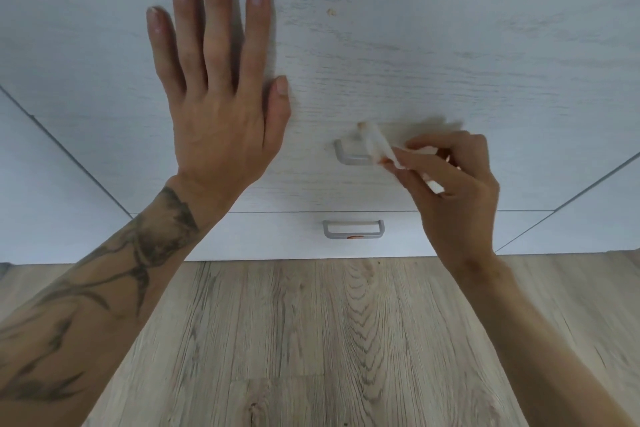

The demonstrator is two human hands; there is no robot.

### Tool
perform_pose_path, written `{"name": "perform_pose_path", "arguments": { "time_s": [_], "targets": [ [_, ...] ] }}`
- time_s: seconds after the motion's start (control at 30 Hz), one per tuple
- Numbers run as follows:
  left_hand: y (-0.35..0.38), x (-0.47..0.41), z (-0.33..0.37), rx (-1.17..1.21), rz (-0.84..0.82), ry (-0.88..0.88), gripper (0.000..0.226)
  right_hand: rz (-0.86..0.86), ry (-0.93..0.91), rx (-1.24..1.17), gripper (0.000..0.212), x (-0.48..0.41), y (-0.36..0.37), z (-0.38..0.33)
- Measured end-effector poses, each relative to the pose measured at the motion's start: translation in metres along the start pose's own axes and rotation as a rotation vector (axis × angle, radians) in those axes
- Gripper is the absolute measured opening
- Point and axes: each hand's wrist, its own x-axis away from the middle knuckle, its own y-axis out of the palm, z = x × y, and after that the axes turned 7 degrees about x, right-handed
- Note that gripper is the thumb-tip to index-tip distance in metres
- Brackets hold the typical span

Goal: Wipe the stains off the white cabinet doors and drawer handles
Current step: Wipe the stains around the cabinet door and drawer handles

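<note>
Right of centre, the right hand (457, 191) pinches a white wipe (378, 146) in a narrow grip, its free end on the upper drawer handle (349, 159); upper left, the left hand (221, 114) lies flat, grip wide.

Wipe (379, 148) on upper drawer handle (350, 159)

Upper drawer front (415, 62): white, faint grey wood grain, small tan specks.
Upper handle (349, 159): matte grey.
Lower handle (353, 235): grey, red-orange smear.
Wipe (379, 147): white, orange-brown tip.
Floor (346, 340): pale grey-beige wood grain.
Forearm tattoo (149, 243): dark grey.
</note>
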Motion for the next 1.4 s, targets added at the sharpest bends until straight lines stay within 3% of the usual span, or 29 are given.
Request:
{"name": "perform_pose_path", "arguments": {
  "time_s": [0.1, 0.2, 0.43, 0.5, 0.6, 0.73, 0.97, 1.13, 1.3, 1.4],
  "targets": [
    [-0.001, 0.001, 0.001, 0.0, -0.015, 0.003, 0.065, 0.078, 0.155, -0.051, 0.007, 0.004, -0.008, -0.012],
    [-0.001, 0.001, 0.001, 0.001, -0.014, 0.01, 0.065, 0.145, 0.311, -0.178, 0.021, -0.001, -0.012, -0.028],
    [0.001, 0.002, 0.0, 0.014, -0.001, 0.008, 0.066, -0.031, 0.087, 0.046, 0.018, 0.007, -0.012, -0.017],
    [0.001, 0.002, 0.0, 0.015, -0.001, 0.01, 0.065, -0.032, 0.02, 0.096, 0.024, 0.01, -0.008, -0.009],
    [0.002, 0.001, 0.001, 0.015, 0.002, 0.009, 0.064, 0.045, -0.048, 0.097, 0.015, 0.006, 0.0, -0.007],
    [0.002, 0.002, 0.001, 0.015, 0.0, 0.012, 0.064, -0.02, -0.151, 0.055, 0.013, -0.007, 0.022, -0.029],
    [-0.002, 0.003, -0.003, 0.035, -0.045, 0.02, 0.063, 0.056, -0.062, 0.08, 0.007, 0.002, 0.018, -0.03],
    [-0.005, 0.003, -0.003, 0.032, -0.058, 0.018, 0.064, 0.033, -0.172, 0.098, 0.009, -0.01, 0.032, -0.043],
    [-0.01, 0.023, -0.006, 0.051, -0.118, 0.023, 0.068, 0.101, -0.099, 0.146, 0.005, 0.003, 0.027, -0.042],
    [-0.011, 0.04, -0.008, 0.07, -0.156, 0.032, 0.072, 0.058, -0.162, 0.181, 0.003, -0.011, 0.038, -0.046]
  ]
}}
